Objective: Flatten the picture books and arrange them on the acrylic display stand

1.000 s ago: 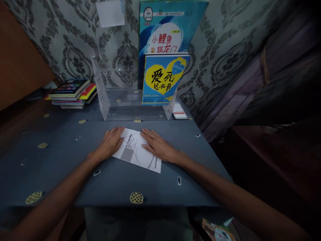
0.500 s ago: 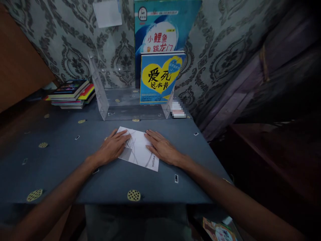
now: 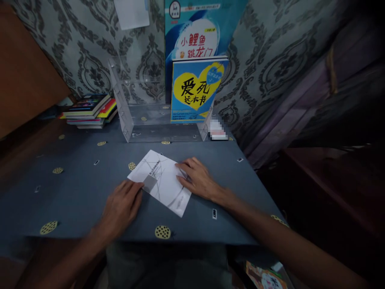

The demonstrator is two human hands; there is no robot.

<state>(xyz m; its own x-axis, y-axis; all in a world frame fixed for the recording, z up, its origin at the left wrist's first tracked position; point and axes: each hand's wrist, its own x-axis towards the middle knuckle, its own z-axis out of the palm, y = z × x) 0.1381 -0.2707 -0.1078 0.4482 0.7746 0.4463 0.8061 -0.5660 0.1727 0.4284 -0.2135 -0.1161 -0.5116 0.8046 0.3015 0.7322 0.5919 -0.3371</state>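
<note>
A white booklet with thin grey curved lines, small print and a grey rectangle lies tilted on the dark tablecloth. My left hand is closed at its lower-left edge, fingertips on the paper beside the grey rectangle; the undersides of those fingers are hidden. Across the booklet's right edge rests my right hand, thumb and forefinger apart on the cover. Behind it stands a clear acrylic rack, with a blue book bearing a yellow heart upright at its right end.
A tall teal book stands behind the blue one. To the left is a stack of books. A pixelated item sits right of the rack. White paper hangs on the patterned wall, and another colourful book lies below the table.
The booklet has turned clockwise on the table, its left side rising and lower corner coming nearer. My left hand has moved down and toward me; my right hand stays at the right edge.
</note>
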